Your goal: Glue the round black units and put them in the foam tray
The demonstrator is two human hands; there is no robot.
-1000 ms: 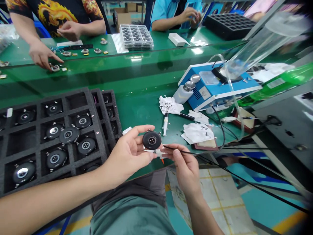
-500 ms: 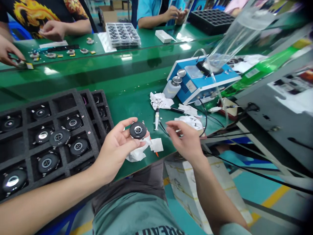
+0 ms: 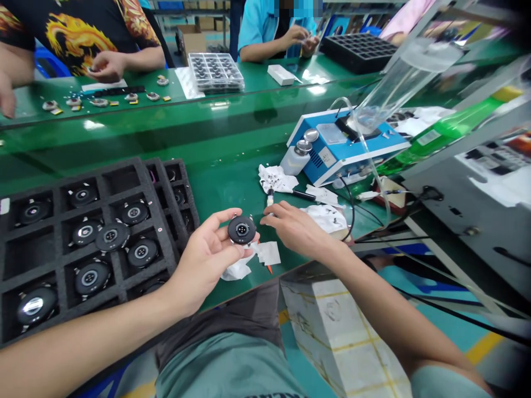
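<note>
My left hand [image 3: 205, 260] is closed on a round black part [image 3: 241, 230] with metal contacts in its middle, held face up over the table's front edge. My right hand [image 3: 296, 229] lies just right of it, thumb and fingertips pinched on the lower end of a syringe [image 3: 270, 195] that rests on the green table. Below my left hand lie a crumpled white tissue [image 3: 237, 270] and a small white paper square [image 3: 269, 253]. A black foam tray [image 3: 164, 243] at the left holds several similar round parts in its cells.
A blue box device [image 3: 344, 146] with cables and a clear tube, a metal-topped bottle [image 3: 295, 157] and paper scraps [image 3: 276, 178] sit right of centre. A green bottle [image 3: 448, 126] lies beyond. Other people's hands work across the belt. A white carton [image 3: 332, 315] stands under the table.
My right hand let go of the thin black cable tool, opened, then moved left onto the syringe. My left hand kept the round part, and a tissue now lies beneath it.
</note>
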